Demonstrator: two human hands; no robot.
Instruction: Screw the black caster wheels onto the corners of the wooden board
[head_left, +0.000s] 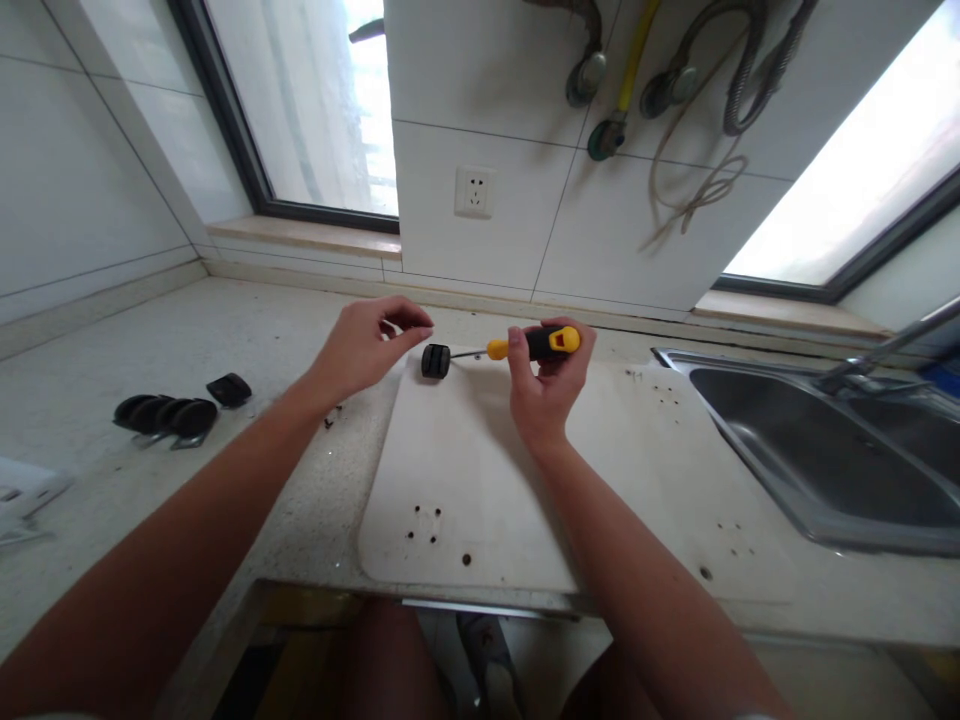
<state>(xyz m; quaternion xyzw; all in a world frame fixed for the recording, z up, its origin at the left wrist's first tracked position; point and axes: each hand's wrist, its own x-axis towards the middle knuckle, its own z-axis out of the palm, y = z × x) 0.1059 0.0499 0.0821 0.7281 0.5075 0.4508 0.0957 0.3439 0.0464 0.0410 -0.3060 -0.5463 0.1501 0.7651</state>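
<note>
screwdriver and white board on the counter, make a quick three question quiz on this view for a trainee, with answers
1. Multiple choice: which hand grips the screwdriver? (a) the left (b) the right (c) both

2. True or false: the black wheel by the screwdriver's tip is at a corner of the white board.

3. Fill the gap: as seen in the picture, the metal sink lies to the ____ of the white board.

Key:
1. b, the right hand
2. True
3. right
</note>
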